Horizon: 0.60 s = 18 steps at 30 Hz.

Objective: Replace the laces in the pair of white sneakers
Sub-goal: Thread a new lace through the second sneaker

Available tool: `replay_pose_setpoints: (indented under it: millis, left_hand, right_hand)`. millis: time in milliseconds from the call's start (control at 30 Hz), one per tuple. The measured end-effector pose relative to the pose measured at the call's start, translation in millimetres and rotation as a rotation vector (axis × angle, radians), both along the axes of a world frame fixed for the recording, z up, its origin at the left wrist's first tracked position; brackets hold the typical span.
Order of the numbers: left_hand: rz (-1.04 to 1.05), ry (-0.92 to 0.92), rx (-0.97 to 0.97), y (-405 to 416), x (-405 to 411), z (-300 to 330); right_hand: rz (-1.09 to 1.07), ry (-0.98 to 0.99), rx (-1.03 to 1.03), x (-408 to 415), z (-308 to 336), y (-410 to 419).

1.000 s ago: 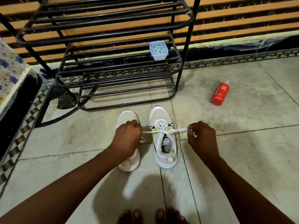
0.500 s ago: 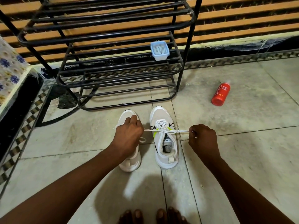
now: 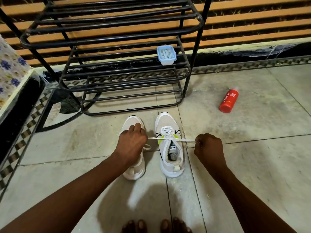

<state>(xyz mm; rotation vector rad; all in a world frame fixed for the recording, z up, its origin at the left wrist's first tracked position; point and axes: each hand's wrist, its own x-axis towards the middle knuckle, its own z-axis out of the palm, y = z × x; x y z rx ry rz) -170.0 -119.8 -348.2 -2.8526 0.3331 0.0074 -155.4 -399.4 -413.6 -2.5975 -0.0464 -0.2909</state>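
Two white sneakers stand side by side on the floor, toes pointing away from me. The right sneaker (image 3: 170, 152) has green accents and a white lace (image 3: 175, 139) stretched taut sideways across its top. My left hand (image 3: 132, 143) grips one lace end above the left sneaker (image 3: 133, 170), hiding most of that shoe's upper. My right hand (image 3: 207, 147) grips the other lace end just right of the right sneaker. Both fists are closed round the lace.
A black metal shoe rack (image 3: 117, 68) stands just behind the sneakers, with a small blue-lidded box (image 3: 166, 55) on a shelf. A red bottle (image 3: 229, 101) lies on the tiles at the right. A patterned cloth (image 3: 11, 69) is at the left edge. My toes (image 3: 156, 227) show at the bottom.
My hands stay spread apart with the lace taut; the left hand shifted slightly forward over the left sneaker, the right hand barely moved.
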Motion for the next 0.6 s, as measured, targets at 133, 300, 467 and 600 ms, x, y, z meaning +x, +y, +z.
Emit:
replay_pose_setpoints:
  millis: [133,300,467,600]
  left_hand:
    - [0.029,0.04,0.011,0.4,0.9,0.1]
    - [0.047,0.071,0.05,0.3,0.1,2.9]
    - [0.085,0.104,0.063,-2.9,0.8,6.8]
    - [0.1,0.124,0.059,-2.6,2.5,3.8]
  right_hand:
    - [0.002,0.017,-0.004,0.7,-1.2,2.2]
    - [0.018,0.019,-0.021,-0.4,-0.5,1.1]
    - [0.018,0.016,-0.027,1.3,-1.0,0.7]
    - [0.018,0.024,-0.032,0.3,-4.0,0.6]
